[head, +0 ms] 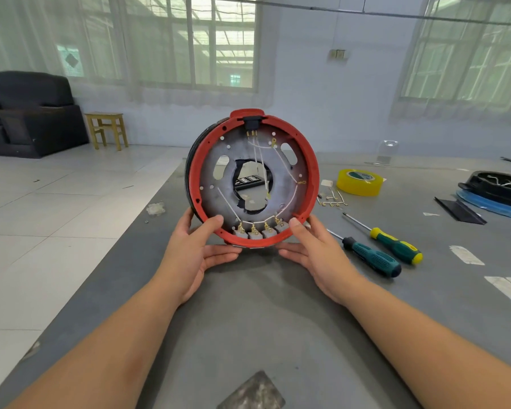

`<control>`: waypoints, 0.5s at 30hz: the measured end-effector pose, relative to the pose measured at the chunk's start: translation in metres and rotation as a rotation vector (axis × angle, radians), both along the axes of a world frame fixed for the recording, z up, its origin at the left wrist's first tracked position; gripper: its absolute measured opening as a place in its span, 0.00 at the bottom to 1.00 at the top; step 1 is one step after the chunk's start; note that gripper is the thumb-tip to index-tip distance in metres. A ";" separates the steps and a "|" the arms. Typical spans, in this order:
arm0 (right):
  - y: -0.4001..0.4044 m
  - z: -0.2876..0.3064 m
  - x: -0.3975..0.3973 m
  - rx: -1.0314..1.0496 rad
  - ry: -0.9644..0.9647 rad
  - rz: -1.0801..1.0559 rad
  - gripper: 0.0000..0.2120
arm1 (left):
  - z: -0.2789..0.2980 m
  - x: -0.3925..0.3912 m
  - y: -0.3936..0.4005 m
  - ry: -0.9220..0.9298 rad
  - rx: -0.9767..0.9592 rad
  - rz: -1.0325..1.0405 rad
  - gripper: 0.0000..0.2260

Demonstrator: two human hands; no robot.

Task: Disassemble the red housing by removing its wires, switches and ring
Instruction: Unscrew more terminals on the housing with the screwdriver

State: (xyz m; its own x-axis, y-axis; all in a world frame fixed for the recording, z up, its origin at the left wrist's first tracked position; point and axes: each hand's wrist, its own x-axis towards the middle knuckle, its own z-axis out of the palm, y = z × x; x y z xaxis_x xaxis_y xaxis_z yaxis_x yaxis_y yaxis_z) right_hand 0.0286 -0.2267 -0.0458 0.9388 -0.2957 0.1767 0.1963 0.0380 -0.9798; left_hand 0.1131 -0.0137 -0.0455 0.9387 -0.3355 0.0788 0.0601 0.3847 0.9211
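- Red housing stands on edge at the middle of the grey table, open side facing the camera; its far face is hidden and only a dark band shows along its left edge.
- Left hand grips the lower left rim, thumb over the red edge, fingers tucked underneath. Right hand holds the lower right rim the same way. Hands apart, one on each side.
- Inside: flat dull-grey plate with a ragged central hole and two oval slots; through the hole a dark object shows, too small to identify.
- Thin white wires run across the plate to brass terminals; routing near the top is hard to follow.
- Four small grey switches sit in a row along the bottom rim, partly cut off by it.
- Black connector block at the top under a red tab.
- On the table to the right: two screwdrivers with green ribbed handles, a yellow tape roll, loose brass terminals.
- Far right: a black part on blue sheet, cut off by the frame edge.
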 end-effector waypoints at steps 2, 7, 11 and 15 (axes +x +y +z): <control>-0.002 0.003 0.000 0.120 0.013 0.014 0.17 | -0.001 0.000 0.000 -0.007 0.011 0.009 0.16; -0.007 0.008 0.000 0.208 0.011 0.018 0.21 | -0.001 0.002 0.000 0.011 -0.016 0.056 0.29; -0.013 0.008 0.003 0.233 0.019 0.028 0.19 | 0.002 -0.001 0.001 0.010 -0.006 0.074 0.38; -0.014 0.007 0.005 0.273 0.043 0.012 0.18 | 0.004 -0.004 -0.003 0.010 0.021 0.069 0.37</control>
State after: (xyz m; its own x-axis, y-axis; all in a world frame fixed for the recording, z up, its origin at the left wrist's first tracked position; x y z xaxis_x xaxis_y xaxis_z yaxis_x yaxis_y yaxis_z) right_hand 0.0332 -0.2405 -0.0383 0.9473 -0.3161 0.0515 0.1526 0.3042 -0.9403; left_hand 0.1087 -0.0172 -0.0411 0.9604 -0.2714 0.0627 0.0435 0.3687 0.9285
